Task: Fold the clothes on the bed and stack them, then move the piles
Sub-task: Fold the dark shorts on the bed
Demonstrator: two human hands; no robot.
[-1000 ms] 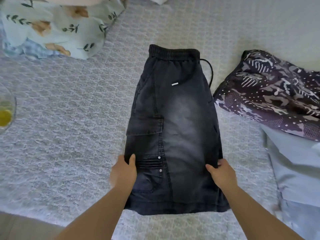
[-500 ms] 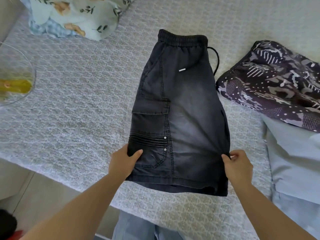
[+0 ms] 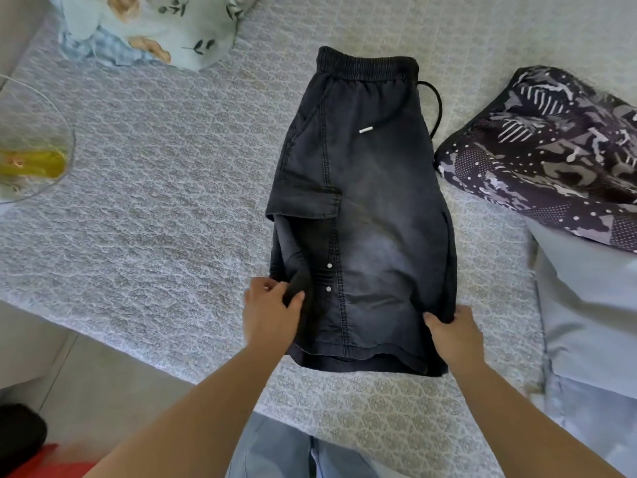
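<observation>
Black denim shorts (image 3: 365, 215), folded lengthwise, lie on a pale textured bedspread (image 3: 155, 208), waistband farthest away. Left hand (image 3: 270, 315) pinches the near left edge; right hand (image 3: 453, 336) grips the near right corner. Patterned dark garment (image 3: 551, 153) lies just right.

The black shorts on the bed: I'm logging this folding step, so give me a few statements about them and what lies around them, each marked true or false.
1. Both hands grip the black shorts near the hem. True: left hand, right hand.
2. The waistband points toward the person. False: it lies at the far end.
3. A patterned dark garment lies right of the shorts. True.
4. The shorts are folded hem to waistband. False: they lie at full length.
5. A floral cloth lies at far left. True.
</observation>
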